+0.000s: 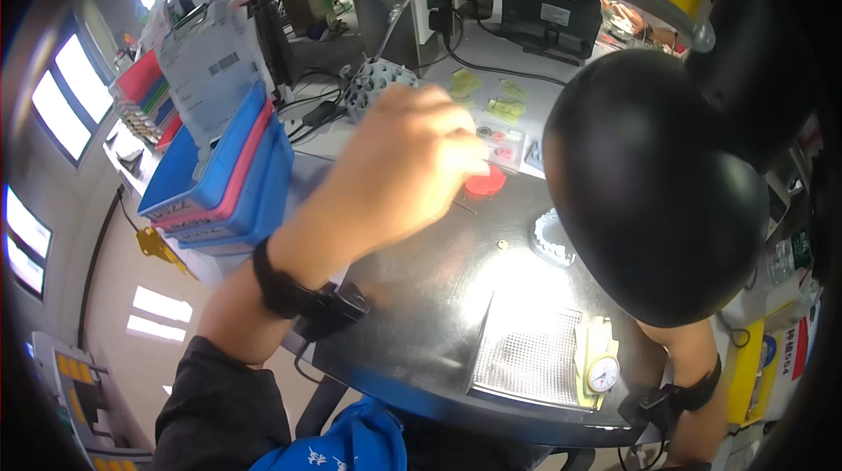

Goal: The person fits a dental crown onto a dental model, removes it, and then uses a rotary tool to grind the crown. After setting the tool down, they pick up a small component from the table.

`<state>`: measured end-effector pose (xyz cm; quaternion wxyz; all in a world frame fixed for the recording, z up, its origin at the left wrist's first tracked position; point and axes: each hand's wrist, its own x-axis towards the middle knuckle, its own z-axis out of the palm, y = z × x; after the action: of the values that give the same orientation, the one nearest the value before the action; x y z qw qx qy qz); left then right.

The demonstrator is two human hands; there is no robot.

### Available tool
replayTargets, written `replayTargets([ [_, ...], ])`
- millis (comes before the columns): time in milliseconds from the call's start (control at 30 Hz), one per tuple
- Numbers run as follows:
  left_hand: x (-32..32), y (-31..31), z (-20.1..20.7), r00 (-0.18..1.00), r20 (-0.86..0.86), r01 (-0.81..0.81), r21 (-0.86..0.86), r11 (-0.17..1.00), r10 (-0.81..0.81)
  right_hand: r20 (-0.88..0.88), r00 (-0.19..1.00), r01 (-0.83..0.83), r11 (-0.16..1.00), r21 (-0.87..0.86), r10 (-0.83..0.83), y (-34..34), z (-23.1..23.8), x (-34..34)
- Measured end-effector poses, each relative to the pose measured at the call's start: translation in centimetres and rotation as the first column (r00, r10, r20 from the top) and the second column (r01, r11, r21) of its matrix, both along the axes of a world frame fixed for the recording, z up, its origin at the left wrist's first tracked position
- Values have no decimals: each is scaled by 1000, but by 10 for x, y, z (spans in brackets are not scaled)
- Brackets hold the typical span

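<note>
My left hand (408,160) is raised over the far part of the dark metal worktop (403,322). Its fingers are curled and pressed together, a little blurred, and whatever they pinch is too small or hidden to make out. Just by the fingertips lies a red disc (485,181), with a clear case (502,146) of small red pieces behind it. Of my right hand (680,339) only the wrist end shows, as a large black rounded lamp head (653,190) covers the fingers. A white toothed, arch-shaped model (553,239) stands left of the lamp head.
Near the front edge lie a perforated metal tray (531,357) and a yellow dial gauge (602,373). A grey holder with holes (377,85) stands behind my left hand. Stacked blue and pink bins (224,181) rise at left. Yellow notes (506,110) and cables lie farther back.
</note>
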<state>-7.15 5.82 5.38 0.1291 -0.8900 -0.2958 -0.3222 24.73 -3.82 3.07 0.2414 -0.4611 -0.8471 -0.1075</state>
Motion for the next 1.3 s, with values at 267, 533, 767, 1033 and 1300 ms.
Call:
replayTargets([
  [267,-33,26,-10,941,-238,-316,-363,877,241,-115,992,28,993,-113,-41,13,-5,3],
  [533,-28,21,0,943,-225,-321,-434,842,243,-142,989,23,986,-163,-47,11,-11,8],
  [767,-35,11,11,975,-126,-216,-364,906,182,-131,990,35,980,-194,-62,7,-10,6],
  [1033,-40,-13,0,940,-308,-275,-427,861,148,-144,987,36,976,-214,-68,7,-12,6],
  [1300,-29,-14,1,938,-321,-287,-504,814,132,-142,987,39,975,-218,-71,4,-12,11],
])
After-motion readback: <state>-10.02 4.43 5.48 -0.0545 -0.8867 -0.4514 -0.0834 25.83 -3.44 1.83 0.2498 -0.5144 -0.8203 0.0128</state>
